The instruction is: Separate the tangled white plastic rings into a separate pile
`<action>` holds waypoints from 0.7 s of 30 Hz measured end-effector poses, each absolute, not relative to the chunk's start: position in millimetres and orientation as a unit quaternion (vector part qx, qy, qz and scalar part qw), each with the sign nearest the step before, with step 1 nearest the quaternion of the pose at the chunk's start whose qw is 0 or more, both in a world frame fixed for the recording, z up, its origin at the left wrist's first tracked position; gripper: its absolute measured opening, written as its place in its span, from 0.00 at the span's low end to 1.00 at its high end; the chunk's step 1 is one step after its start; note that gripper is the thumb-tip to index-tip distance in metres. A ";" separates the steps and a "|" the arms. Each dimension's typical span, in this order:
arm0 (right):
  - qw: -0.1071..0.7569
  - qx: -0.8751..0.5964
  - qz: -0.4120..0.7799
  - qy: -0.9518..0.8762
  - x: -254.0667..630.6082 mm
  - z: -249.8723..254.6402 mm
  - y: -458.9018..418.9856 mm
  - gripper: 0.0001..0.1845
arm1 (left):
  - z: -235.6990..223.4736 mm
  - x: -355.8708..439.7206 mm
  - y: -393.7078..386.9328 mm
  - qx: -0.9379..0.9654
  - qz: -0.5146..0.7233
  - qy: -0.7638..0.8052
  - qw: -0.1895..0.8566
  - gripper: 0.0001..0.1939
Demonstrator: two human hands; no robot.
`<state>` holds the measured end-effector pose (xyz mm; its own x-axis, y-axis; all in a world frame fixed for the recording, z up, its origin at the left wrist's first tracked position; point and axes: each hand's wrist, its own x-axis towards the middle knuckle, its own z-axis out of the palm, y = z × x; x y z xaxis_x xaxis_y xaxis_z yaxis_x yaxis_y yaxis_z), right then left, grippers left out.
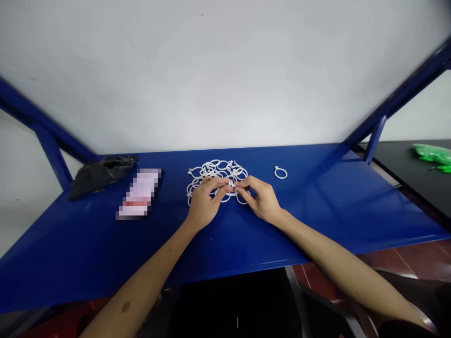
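"What have you got between your hands?"

"You have a small white piece [231, 184] pinched there. Your left hand [203, 203] has its thumb and forefinger nearly together on one side of it, and your right hand [263, 202] does the same on the other, so both are closed down to a fingertip grip. Whether the piece is joined to a ring below, your fingers hide."

"And around it?"

"You're working right over a pile of white rings [210, 170], overlapping one another on the blue surface [246, 244]; some show little loops at their rims. One lone ring [281, 178] lies off to your right, well apart from the pile."

"Any writing you could read out?"

"On your left a phone-like slab [141, 192] lies flat, but it's pixelated (a reddish band across pale lilac is all you'd get), so you can't make out a word or a brand. Just beyond it sits a crumpled black bag [95, 177]. Far to your right, a bright green object [433, 156] rests on a dark surface [405, 171]."
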<state>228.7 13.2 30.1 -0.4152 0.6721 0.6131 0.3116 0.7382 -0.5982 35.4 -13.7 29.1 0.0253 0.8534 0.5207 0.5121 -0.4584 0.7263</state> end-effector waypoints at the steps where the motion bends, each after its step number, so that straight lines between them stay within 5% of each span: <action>1: 0.451 -0.293 0.198 -0.819 228.4 29.6 12.9 0.05 | 28.6 35.3 -13.6 0.701 0.496 0.488 0.157 0.05; 21: 0.407 -0.267 0.119 -0.866 231.4 25.5 18.1 0.10 | 25.4 34.7 -15.0 0.765 0.441 0.468 0.035 0.04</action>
